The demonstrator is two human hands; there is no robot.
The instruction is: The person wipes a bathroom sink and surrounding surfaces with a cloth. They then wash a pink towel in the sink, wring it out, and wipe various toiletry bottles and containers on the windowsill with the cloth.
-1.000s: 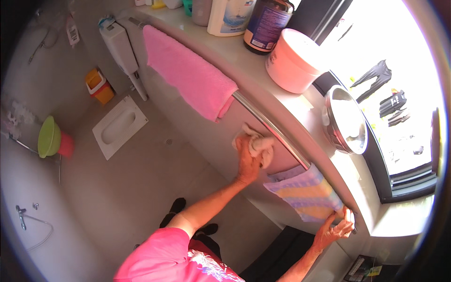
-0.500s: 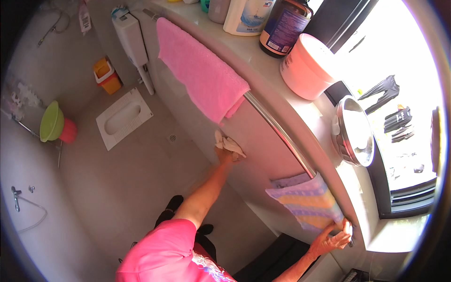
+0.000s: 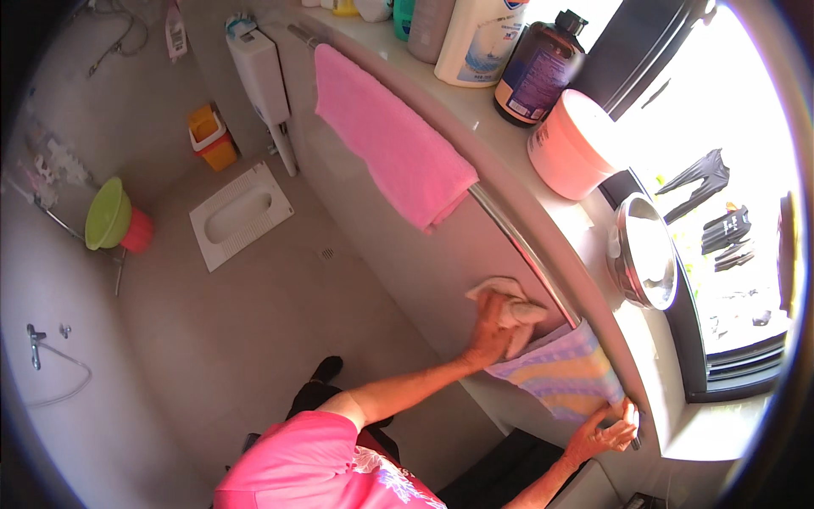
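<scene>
My left hand (image 3: 487,338) is closed round a crumpled off-white cloth (image 3: 527,314) and presses it to the wall (image 3: 441,263) under the metal towel rail (image 3: 519,242). Beside it a striped towel (image 3: 560,377), purple, yellow and blue, hangs over the near end of the rail. My right hand (image 3: 600,434) grips that towel's near edge by the rail's end; part of its grip is hidden. Farther along the rail a pink towel (image 3: 394,140) hangs in folds.
On the ledge above stand a metal bowl (image 3: 623,254), a pink tub (image 3: 566,148), a dark pump bottle (image 3: 536,72) and a white bottle (image 3: 476,42). A squat toilet (image 3: 242,216), an orange bin (image 3: 212,140) and a green basin (image 3: 106,216) are beyond, left.
My left hand has moved with the cloth along the wall, nearer and to the right, up close to the striped towel. My right hand has stayed at the rail's end. The view has shifted slightly.
</scene>
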